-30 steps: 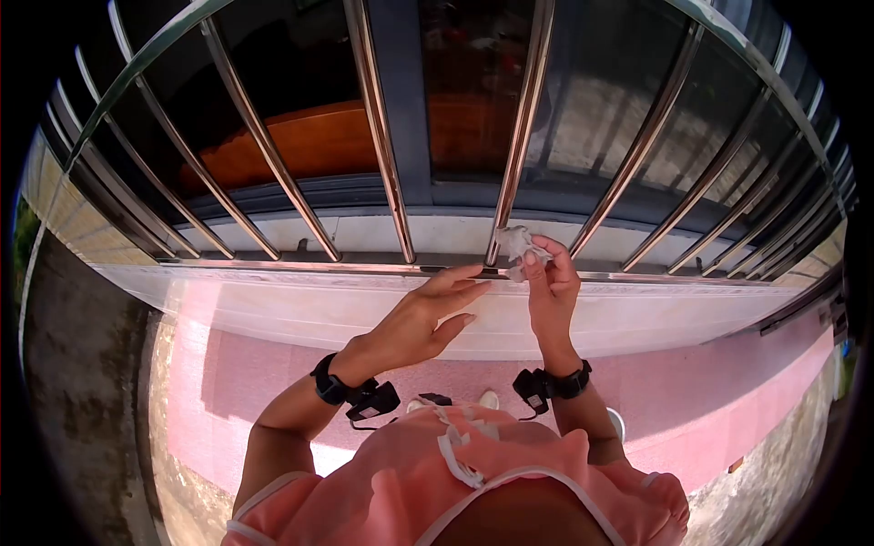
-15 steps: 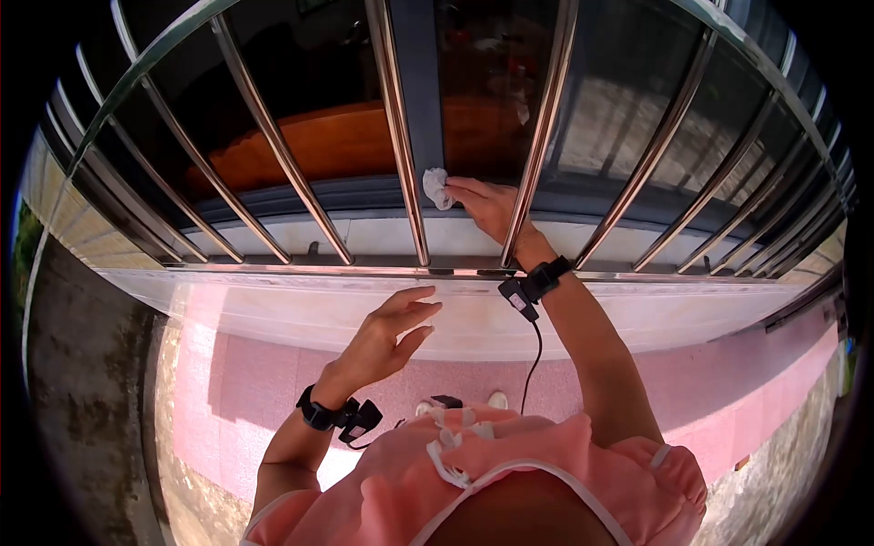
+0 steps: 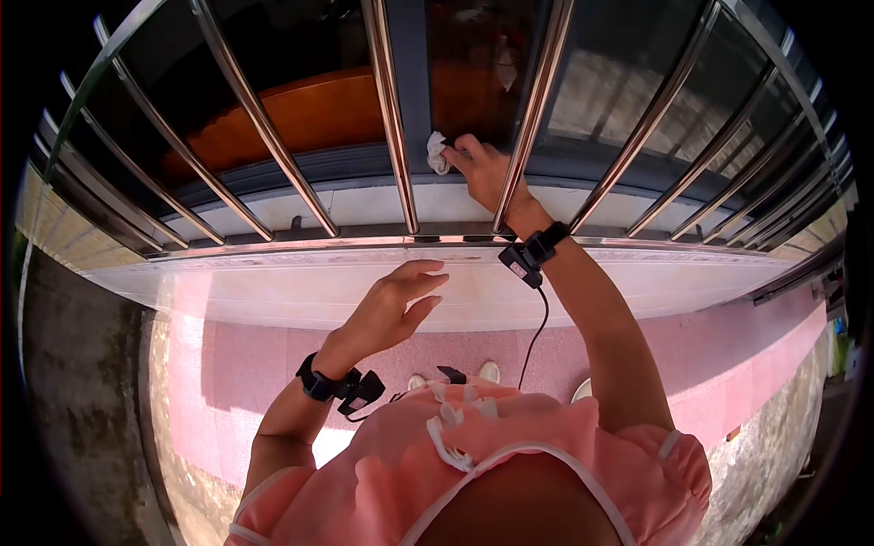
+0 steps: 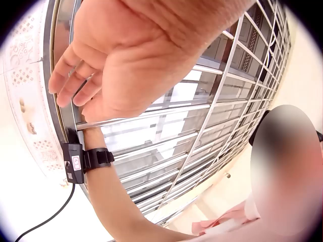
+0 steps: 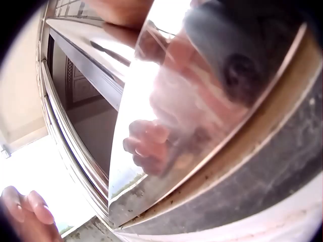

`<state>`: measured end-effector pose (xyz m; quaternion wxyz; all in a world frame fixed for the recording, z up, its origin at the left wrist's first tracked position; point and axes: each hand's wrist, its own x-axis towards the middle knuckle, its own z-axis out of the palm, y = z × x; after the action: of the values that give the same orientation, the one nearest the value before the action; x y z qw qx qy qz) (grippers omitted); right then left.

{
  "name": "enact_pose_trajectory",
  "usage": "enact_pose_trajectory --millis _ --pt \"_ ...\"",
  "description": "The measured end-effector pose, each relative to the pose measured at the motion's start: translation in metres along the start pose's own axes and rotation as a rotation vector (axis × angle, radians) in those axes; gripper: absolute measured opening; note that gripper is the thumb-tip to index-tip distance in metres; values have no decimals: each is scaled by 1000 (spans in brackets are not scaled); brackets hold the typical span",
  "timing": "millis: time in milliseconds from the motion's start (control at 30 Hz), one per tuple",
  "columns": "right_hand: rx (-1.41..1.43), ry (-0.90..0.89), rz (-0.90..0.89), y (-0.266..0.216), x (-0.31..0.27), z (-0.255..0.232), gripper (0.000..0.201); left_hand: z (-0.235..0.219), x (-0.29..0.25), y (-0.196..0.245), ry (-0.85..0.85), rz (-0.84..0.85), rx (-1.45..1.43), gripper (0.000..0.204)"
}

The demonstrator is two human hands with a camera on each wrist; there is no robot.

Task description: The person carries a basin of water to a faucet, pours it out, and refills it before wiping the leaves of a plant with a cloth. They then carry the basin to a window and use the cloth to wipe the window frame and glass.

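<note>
Behind the steel bars [image 3: 390,109] of a window grille, we list:

1. White cloth [image 3: 438,153], crumpled, pinched in the fingers of our right hand [image 3: 487,175] and pressed against the dark upright frame [image 3: 408,82] of the window, just above the sill. The right arm passes between two bars.

2. Left hand [image 3: 393,305], fingers straight and relaxed, holding nothing, hovering near the bottom rail [image 3: 273,246] of the grille.

3. Wrist bands: a black strap with a small device on each wrist; a cable hangs from the right one [image 3: 526,259]. The left wrist view shows a pale label on this device [image 4: 74,162], too small for us to read.

4. Views: only the right wrist view shows a close polished bar [image 5: 202,101] mirroring curled fingers. Only the head view shows the cloth, the pink floor [image 3: 728,364] and the pink garment [image 3: 510,464].

No containers appear.
</note>
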<state>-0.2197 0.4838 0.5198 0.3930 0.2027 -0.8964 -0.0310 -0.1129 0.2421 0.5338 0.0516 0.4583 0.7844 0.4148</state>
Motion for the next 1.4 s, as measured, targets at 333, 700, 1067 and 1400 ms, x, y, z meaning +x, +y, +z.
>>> enact_pose_trajectory --millis 333,700,1067,1400 --pt "119 54 5 -2 4 -6 27 106 72 -45 -119 -727 -1552 34" --pt "-29 -9 94 8 5 -19 15 137 83 -6 253 -492 -1394 22" --pt "-33 85 270 34 -26 -45 13 150 85 18 331 -296 -1050 33" --pt "213 -8 199 14 -4 -16 28 142 82 9 473 -254 -1017 33"
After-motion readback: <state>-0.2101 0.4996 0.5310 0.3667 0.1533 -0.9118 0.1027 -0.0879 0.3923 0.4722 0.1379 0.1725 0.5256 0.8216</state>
